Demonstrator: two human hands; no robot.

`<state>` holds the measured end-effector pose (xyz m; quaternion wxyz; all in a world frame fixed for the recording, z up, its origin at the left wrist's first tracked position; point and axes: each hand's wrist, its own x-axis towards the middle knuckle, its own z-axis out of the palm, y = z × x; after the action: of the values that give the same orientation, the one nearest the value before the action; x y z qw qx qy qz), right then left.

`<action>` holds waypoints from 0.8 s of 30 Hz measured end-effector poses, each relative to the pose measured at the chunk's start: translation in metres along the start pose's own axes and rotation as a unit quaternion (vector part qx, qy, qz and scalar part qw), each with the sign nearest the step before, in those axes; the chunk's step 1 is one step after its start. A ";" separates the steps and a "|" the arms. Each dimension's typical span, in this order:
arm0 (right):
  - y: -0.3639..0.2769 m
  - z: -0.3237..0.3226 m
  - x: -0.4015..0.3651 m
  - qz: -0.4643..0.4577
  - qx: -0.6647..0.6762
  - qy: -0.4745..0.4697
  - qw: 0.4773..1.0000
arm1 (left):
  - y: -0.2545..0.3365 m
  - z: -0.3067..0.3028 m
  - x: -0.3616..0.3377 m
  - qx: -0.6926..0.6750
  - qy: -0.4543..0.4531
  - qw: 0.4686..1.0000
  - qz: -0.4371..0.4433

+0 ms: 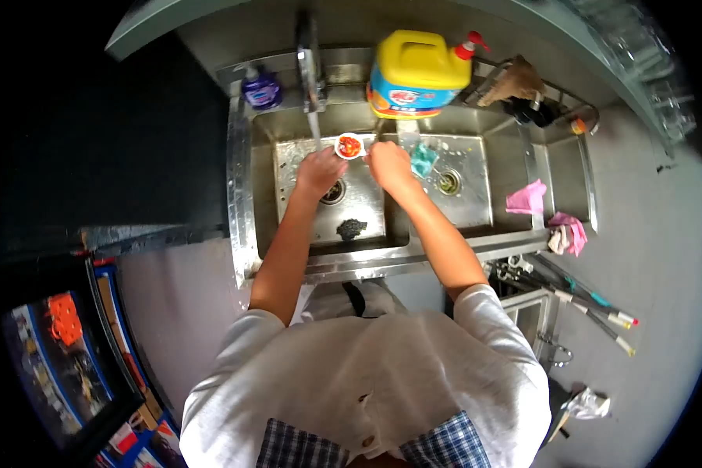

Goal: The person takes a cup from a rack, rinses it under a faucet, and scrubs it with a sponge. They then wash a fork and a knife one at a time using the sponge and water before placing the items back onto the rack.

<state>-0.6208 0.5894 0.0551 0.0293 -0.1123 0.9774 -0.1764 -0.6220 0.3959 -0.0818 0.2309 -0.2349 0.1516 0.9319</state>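
Note:
Over the left sink basin (366,214), a small round white cup (339,148) with red pieces or a red pattern inside faces up. My right hand (389,162) is closed at its right edge, where a short white handle-like part shows. At the lower left of the cup is my left hand (318,171), its blurred fingertips right by the rim. Water from the metal faucet (310,74) runs down beside this hand. Below the hands, a dark clump (351,228) of scraps lies on the basin floor near the drain (333,192).
A yellow jug (415,62) with a red pump and a purple bottle (261,90) stand behind the basins. The right basin holds a teal cloth (423,160). Pink cloths (527,198) hang farther right. Mop handles (589,300) lean beside the sink.

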 end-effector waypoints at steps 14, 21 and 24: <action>-0.024 0.064 0.039 0.034 0.018 -0.141 0.989 | -0.008 0.009 0.030 -0.045 0.104 0.982 0.150; -0.020 0.072 0.038 0.021 0.114 -0.152 0.982 | -0.002 -0.027 0.046 -0.074 -0.002 0.989 0.126; 0.000 0.103 0.053 -0.008 0.139 -0.194 0.971 | -0.001 0.007 0.021 0.077 0.005 0.984 0.158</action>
<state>-0.6623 0.5420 -0.0422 0.2322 -0.1471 0.9181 -0.2856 -0.6407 0.4067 -0.0866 0.0973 -0.1943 0.2592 0.9411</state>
